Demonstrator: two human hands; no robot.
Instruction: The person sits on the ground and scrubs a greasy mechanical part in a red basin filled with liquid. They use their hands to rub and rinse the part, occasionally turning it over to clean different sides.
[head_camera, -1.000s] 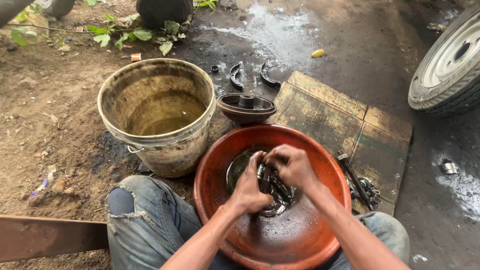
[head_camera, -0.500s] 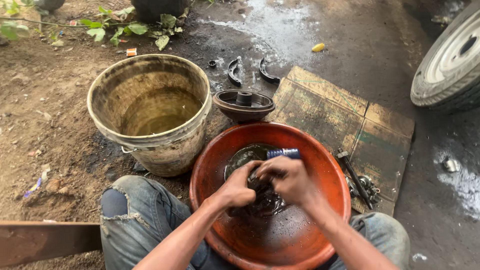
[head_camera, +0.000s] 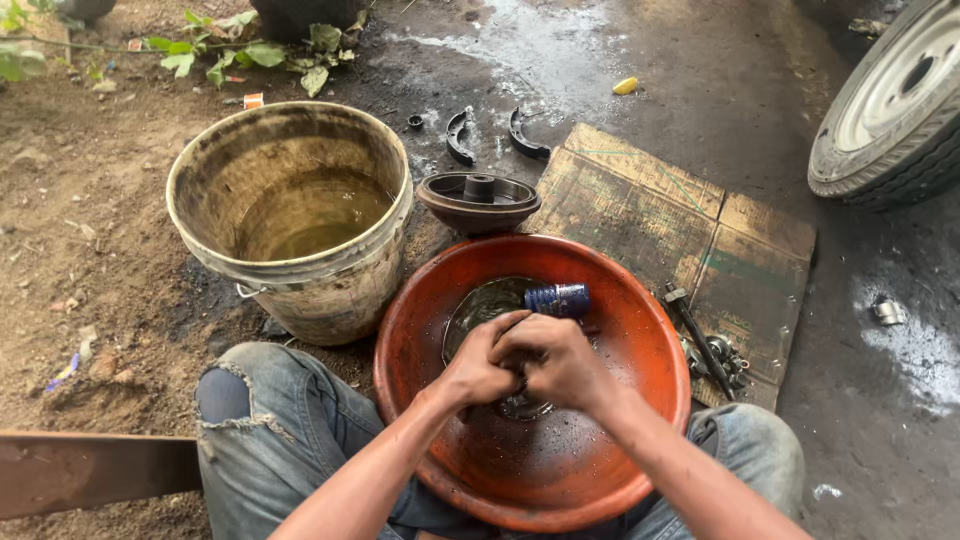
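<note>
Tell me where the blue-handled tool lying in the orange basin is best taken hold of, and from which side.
Probably by the blue handle, coming from above on the far side of the orange basin. The handle lies roughly level, sticking out to the right past the left hand and right hand, so its round barrel is bare for the fingers. Its working end is hidden under the hands, over dark liquid.

We see outdoor ground in daylight: bare brown dirt (head_camera: 90, 230) at 9 o'clock, dark wet oily ground (head_camera: 700, 80) from 12 to 3 o'clock. Green leaves (head_camera: 250, 55) at 11 o'clock. Flattened cardboard (head_camera: 690, 235) at 2 o'clock, a vehicle tyre (head_camera: 895, 110) at 2 o'clock edge. Rusty metal beam (head_camera: 90, 472) at 8 o'clock.
</note>
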